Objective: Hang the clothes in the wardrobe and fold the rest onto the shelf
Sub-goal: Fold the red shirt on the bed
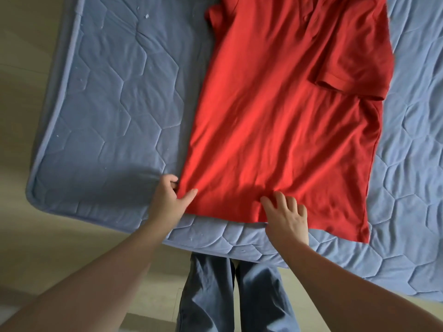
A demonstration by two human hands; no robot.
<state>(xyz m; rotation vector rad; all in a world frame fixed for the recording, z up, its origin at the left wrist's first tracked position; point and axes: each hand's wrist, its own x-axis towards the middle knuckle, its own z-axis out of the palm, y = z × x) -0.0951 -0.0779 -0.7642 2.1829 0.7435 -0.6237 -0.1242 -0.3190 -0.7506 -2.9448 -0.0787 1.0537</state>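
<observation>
Standing at the bed [107,116], working the near hem of a red shirt [275,128] lying flat and lengthwise away, collar farthest, pinching its left corner with the left hand [167,200] and pressing the hem's middle with the spread, ungripping fingers of the right hand [286,216].

A bed [107,104] with a blue quilted cover fills most of the view, its stitching forming six-sided shapes and its rounded corner lying at the lower left. Small white flecks dot the cover on the left. Pale floor [36,248] surrounds the bed, and the person's blue trousers [259,295] stand against its near edge.
</observation>
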